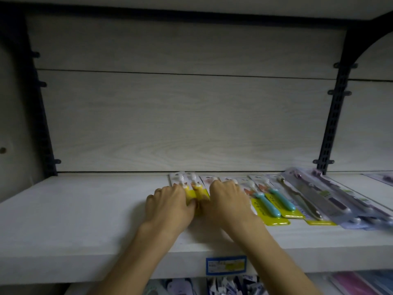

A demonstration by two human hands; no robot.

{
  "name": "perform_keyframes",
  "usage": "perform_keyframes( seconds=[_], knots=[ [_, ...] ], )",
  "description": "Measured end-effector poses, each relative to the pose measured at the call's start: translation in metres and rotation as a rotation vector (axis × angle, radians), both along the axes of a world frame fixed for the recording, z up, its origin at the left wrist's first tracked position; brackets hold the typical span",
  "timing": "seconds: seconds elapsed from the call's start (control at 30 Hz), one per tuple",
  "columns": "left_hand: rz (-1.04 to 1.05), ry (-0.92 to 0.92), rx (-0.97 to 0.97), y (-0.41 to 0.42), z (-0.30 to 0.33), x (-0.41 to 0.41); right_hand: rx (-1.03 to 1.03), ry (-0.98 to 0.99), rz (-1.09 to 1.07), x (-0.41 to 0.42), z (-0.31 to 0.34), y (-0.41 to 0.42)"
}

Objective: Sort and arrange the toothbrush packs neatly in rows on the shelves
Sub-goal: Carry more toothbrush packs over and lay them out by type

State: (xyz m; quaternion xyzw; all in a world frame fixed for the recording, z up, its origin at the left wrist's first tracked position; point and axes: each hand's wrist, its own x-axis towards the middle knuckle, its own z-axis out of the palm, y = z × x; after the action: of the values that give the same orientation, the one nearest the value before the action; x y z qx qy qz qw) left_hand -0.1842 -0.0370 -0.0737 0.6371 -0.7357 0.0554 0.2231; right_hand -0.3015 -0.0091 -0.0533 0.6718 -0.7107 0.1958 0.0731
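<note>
A pack of two yellow-handled toothbrushes (pixel 192 188) lies flat on the white shelf (pixel 85 209), near its middle. My left hand (pixel 170 206) grips the pack's left side with curled fingers. My right hand (pixel 228 201) lies over its right side and over a neighbouring pack, fingers bent down onto them. To the right lie two packs of teal-handled toothbrushes (pixel 274 206) on yellow cards, then a silver-handled pack (pixel 306 204), then long clear packs of dark brushes (pixel 348 201), all overlapping in a row.
The shelf's left half is bare up to a dark upright bracket (pixel 45 133). Another bracket (pixel 331 116) stands at the back right. A blue and yellow price label (pixel 225 265) is on the shelf's front edge. More packaged goods (pixel 234 286) sit on the shelf below.
</note>
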Motion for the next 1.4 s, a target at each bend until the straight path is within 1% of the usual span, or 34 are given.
perform_keyframes(
  seconds=[0.2, 0.43, 0.73, 0.93, 1.07, 1.23, 1.4],
  knots=[
    [0.046, -0.038, -0.010, 0.002, 0.008, 0.005, 0.000, 0.037, -0.023, 0.007, -0.001, -0.002],
    [0.114, -0.026, 0.015, 0.008, 0.013, 0.027, 0.009, -0.055, -0.045, 0.019, 0.000, 0.003],
    [0.144, -0.016, 0.068, 0.018, 0.014, 0.047, -0.034, -0.064, -0.101, 0.035, -0.006, 0.012],
    [0.092, 0.035, 0.055, 0.023, 0.013, 0.055, -0.034, -0.048, -0.104, 0.038, -0.012, 0.018],
    [0.051, 0.052, -0.009, 0.027, 0.013, 0.061, -0.089, -0.042, -0.114, 0.035, -0.010, 0.021],
    [-0.118, 0.099, -0.128, 0.033, 0.010, 0.059, -0.203, -0.049, -0.125, 0.027, -0.011, 0.032],
    [-0.253, 0.143, -0.180, 0.042, 0.005, 0.046, -0.253, -0.040, -0.174, 0.004, -0.016, 0.053]
  ],
)
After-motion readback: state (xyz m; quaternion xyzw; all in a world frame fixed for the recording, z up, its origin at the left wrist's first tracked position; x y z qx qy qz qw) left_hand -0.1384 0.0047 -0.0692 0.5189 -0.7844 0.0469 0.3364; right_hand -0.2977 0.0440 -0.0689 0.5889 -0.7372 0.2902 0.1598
